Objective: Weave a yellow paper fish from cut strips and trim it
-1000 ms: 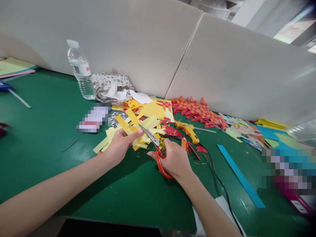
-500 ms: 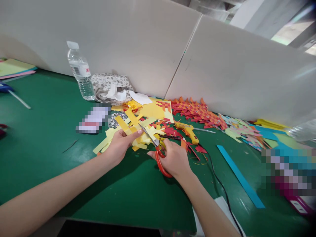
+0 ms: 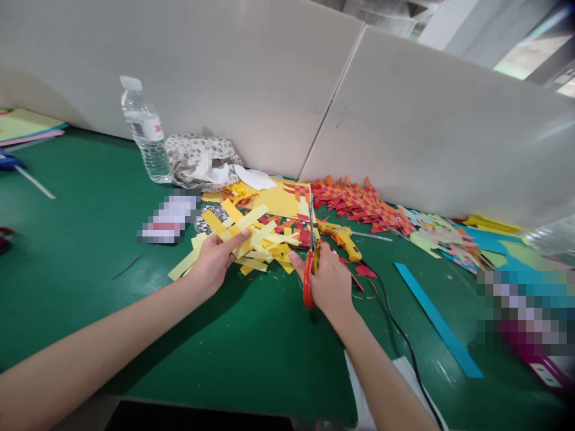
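Observation:
My left hand (image 3: 215, 260) pinches a woven piece of yellow paper strips (image 3: 242, 230), its thumb lying across the top. Scissors (image 3: 308, 278) with orange-red handles are held in my right hand (image 3: 330, 278), blades pointing away from me and apart from the paper. Loose yellow paper strips (image 3: 256, 263) lie beneath and around the woven piece. Just beyond my right hand rests a yellow glue gun (image 3: 344, 239), its black cord running toward the front edge.
Woven orange-and-red paper fish (image 3: 354, 203) are heaped by the partition (image 3: 215, 72). A water bottle (image 3: 150, 140) stands back left beside a patterned cloth (image 3: 202, 155). A blue paper strip (image 3: 438, 320) lies on the green table (image 3: 242, 353) at right, near coloured scraps (image 3: 444, 236).
The scissors have moved right, off the yellow strips, and swung more upright with my right hand. My left hand stays in nearly the same place, still pinching the woven paper.

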### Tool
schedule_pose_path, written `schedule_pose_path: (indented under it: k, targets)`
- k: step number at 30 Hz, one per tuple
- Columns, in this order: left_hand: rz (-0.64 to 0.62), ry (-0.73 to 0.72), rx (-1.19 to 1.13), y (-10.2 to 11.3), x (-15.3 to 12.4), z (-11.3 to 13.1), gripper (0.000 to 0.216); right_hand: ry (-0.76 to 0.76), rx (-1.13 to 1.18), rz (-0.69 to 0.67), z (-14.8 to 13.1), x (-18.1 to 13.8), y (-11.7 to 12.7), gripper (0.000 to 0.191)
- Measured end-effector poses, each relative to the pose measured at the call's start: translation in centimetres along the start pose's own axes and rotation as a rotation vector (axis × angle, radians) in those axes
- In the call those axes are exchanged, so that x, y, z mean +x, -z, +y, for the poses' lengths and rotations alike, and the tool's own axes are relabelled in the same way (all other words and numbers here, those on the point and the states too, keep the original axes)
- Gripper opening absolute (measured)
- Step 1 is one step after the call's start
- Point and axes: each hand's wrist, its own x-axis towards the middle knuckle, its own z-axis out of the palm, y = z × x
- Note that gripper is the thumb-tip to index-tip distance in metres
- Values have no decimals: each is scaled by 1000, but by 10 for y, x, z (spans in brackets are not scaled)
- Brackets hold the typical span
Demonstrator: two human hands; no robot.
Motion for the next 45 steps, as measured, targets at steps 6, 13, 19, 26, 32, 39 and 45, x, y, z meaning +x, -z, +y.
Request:
schedule_pose_path:
  k: [6,13,19,26,32,39,45]
  targets:
    - [-98,-2,-21,-2,-5,3,34,-33,-50,-108,1,2,5,46]
    - [-90,-11,0,-3,-4,2,35,-12,-96,-45,2,0,2,45]
    - [-92,-2,56,0,-5,1,37,9,-87,33,2,0,3,43]
    - [-94,-11,90,1,-2,-3,40,31,-76,77,2,-2,1,42]
    - [-92,3,83,0,-3,-2,36,42,-79,63,3,-2,2,43]
    - [-122,71,-44,-3,-3,0,23,63,-82,77,2,-3,1,44]
    - [-177,131,-85,-4,-2,0,18,115,-109,114,2,-4,0,43]
